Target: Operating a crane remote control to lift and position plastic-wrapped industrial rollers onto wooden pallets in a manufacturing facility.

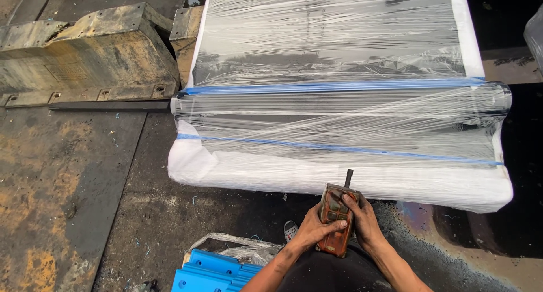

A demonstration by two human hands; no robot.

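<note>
Both hands hold a worn reddish-brown remote control (335, 215) with a short black antenna, low in the middle of the head view. My left hand (314, 230) wraps its left side with the thumb lying across the buttons. My right hand (365, 224) grips its right side. Just beyond the remote lies a large shiny metal bundle (339, 105) wrapped in clear plastic film, with blue strips across it and white padding (226, 170) along its near edge.
A rusty steel block (90, 54) stands at the far left on a stained, dirty metal floor (62, 196). Blue plastic pieces (212, 272) and a crumpled sack (237, 247) lie near my left forearm. A shoe tip (290, 230) shows below the bundle.
</note>
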